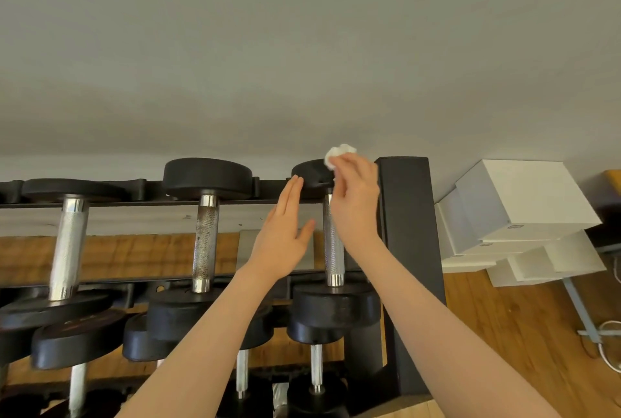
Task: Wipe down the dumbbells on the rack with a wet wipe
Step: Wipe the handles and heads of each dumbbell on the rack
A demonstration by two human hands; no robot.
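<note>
Three black dumbbells with knurled steel handles lie across the top tier of a black rack [406, 216]. My right hand [356, 199] grips a crumpled white wet wipe [337, 154] against the far head of the rightmost dumbbell [334, 249]. My left hand [285, 233] is held flat with straight fingers just left of that dumbbell's handle, fingertips near the far head. The middle dumbbell [206, 233] has a rust-speckled handle; the left dumbbell [69, 243] has a shinier one.
More dumbbells [80, 340] sit on the lower tier below. A grey wall rises behind the rack. Stacked white boxes [517, 216] stand to the right on a wooden floor [524, 333], with a cable and a metal leg nearby.
</note>
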